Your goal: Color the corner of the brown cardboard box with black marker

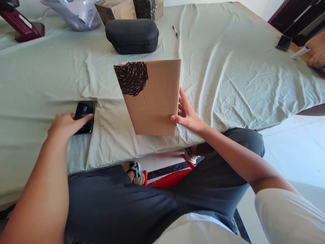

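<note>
A brown cardboard-coloured box or book (157, 101) with a black scribbled patch at its upper left stands near the table's front edge. My right hand (186, 113) grips its right side, thumb on the front face and fingers partly hidden behind the edge. To the left, my left hand (68, 123) is on a black phone (85, 117) lying on the cloth, its thumb across the screen and its other fingers at the left side.
A pale green cloth (228, 67) covers the table. Behind the brown item sit a black case (132, 35), patterned boxes (116, 10) and a translucent basket (76, 13). A pen (175, 31) lies beyond. Another person's hand (317, 51) is at far right, near a white marker (300, 53).
</note>
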Action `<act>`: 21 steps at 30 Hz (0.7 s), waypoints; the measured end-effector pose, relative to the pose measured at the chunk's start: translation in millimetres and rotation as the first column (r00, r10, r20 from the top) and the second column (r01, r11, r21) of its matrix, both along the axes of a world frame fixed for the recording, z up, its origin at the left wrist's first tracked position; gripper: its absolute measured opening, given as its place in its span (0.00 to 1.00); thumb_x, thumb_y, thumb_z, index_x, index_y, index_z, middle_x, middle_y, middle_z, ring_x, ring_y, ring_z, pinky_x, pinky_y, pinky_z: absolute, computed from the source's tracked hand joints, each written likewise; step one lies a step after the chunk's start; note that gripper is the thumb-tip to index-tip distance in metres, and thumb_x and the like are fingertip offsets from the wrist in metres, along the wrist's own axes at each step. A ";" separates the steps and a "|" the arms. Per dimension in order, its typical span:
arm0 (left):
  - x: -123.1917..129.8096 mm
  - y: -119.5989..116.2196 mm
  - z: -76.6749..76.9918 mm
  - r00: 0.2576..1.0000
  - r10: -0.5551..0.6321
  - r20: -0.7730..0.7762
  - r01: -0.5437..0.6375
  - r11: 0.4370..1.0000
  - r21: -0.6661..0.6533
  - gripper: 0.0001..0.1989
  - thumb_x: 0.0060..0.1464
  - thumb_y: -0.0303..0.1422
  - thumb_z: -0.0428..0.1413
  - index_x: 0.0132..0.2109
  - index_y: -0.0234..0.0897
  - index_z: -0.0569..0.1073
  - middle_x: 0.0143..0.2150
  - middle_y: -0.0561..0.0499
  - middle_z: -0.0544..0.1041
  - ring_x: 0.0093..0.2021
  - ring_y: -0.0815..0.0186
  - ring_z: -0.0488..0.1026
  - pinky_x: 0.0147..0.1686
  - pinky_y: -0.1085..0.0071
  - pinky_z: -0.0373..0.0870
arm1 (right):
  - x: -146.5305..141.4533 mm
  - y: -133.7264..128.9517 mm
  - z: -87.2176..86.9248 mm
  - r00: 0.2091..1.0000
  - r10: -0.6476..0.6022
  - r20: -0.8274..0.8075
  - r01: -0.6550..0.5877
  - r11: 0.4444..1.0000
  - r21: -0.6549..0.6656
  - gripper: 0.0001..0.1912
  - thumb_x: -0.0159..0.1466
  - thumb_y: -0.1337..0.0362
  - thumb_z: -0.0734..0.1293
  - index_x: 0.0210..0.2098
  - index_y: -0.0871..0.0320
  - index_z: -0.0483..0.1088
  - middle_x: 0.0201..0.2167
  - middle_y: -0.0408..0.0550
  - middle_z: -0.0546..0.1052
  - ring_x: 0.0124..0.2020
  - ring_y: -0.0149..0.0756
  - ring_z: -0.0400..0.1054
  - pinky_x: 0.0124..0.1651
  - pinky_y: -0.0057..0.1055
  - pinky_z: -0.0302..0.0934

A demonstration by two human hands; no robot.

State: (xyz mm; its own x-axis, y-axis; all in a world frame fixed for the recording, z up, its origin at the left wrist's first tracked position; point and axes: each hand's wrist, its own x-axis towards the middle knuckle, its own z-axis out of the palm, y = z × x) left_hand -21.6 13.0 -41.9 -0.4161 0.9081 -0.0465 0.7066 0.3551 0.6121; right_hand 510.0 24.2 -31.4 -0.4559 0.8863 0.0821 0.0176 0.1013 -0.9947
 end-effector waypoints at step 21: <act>203.3 -43.4 7.2 0.576 -0.491 0.653 0.355 0.870 0.341 0.51 0.52 0.68 0.72 0.73 0.47 0.75 0.77 0.38 0.79 0.78 0.39 0.75 0.75 0.47 0.75 | -6.1 -5.7 3.2 0.998 0.066 -0.016 -0.067 0.997 -0.024 0.76 0.58 0.26 0.81 0.91 0.36 0.38 0.85 0.58 0.63 0.74 0.60 0.72 0.72 0.58 0.77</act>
State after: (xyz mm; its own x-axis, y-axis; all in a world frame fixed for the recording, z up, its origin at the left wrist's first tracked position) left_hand 181.7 -30.4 -34.8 0.1166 0.9932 0.0066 0.0827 -0.0163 0.9964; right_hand 503.9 18.4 -28.3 -0.5127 0.8558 0.0685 -0.0036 0.0777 -0.9970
